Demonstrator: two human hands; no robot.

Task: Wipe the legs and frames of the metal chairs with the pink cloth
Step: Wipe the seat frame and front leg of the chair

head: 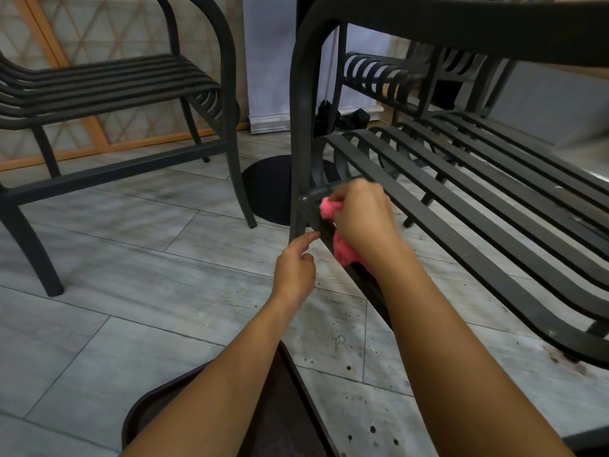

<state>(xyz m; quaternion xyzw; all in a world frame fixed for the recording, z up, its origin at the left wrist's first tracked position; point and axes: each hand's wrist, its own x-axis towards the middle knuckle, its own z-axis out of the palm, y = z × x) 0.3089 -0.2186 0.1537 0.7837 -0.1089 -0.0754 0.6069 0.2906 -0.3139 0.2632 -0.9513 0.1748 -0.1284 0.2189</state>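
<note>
Right hand (361,214) is closed around the bunched pink cloth (344,249), pressing it onto the low dark crossbar (324,230) where it meets the front leg (298,159) of the nearer dark slatted metal chair (461,179). Part of the cloth pokes out above the fingers, the rest hangs below the palm against the bar. Left hand (294,270) holds nothing: index finger straight, tip touching or just short of the same bar beside that leg, other fingers loosely curled. Cloth looks soft, light, limp, so it should wrap around a bar; I'd keep it wadded in the palm, as loose ends would drag. Chair frame looks rigid, painted metal, probably heavy enough not to shift under wiping; brace it at the leg if it does. A second matching dark metal slatted chair (108,94) stands well left of that leg, a third (379,75) behind it. A black round table base (267,186) sits on the grey tiled floor (131,258) just behind the leg. No brands, labels or writing readable anywhere. Floor near the leg shows dark specks.
</note>
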